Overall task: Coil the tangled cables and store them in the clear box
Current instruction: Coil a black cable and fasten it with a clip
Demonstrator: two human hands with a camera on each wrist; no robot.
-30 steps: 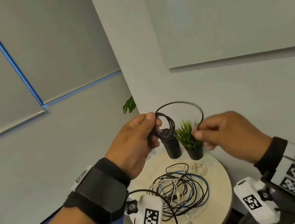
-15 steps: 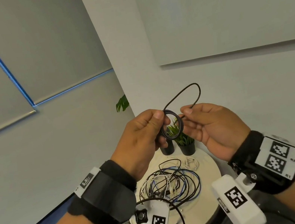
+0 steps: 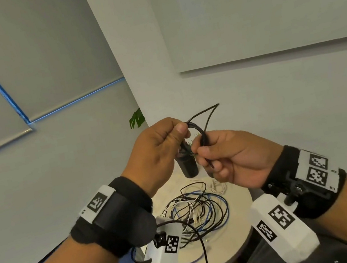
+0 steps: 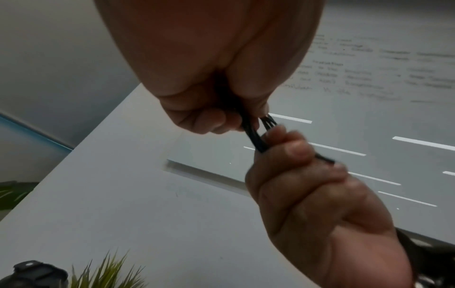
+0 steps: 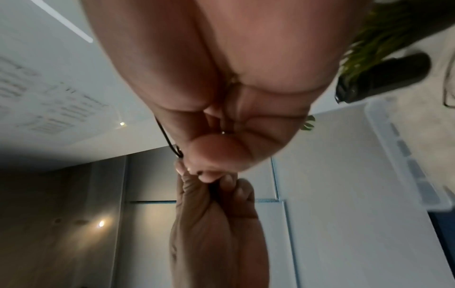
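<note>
Held up between both hands, above the round pale speckled counter [image 3: 241, 219]: a thin black rubbery cable wound into a small tight coil [image 3: 201, 134]. Left hand [image 3: 157, 152] pinching the coil's upper left side, thumb pressed over the strands against curled fingers [image 4: 204, 120]. Right hand [image 3: 235, 157] gripping the coil's right side, fingers [image 4: 295, 154] curled round the bundle, with a short black tail poking down out of the fist. One loose narrow loop of the same cable rising up and right from the coil to a sharp bend.

Lying on the counter below: a loose tangle of thin black, blue and white cables [image 3: 200, 210], looped and overlapping, matte and wiry. Partly hidden behind the hands: a small black cylindrical pot [image 3: 189, 168] with spiky green grass.

Against half a second ago: hands closer together and both on the coil; right fingers then open beside it, now closed round it; free loop then rounded, now pulled thinner and kinked.
</note>
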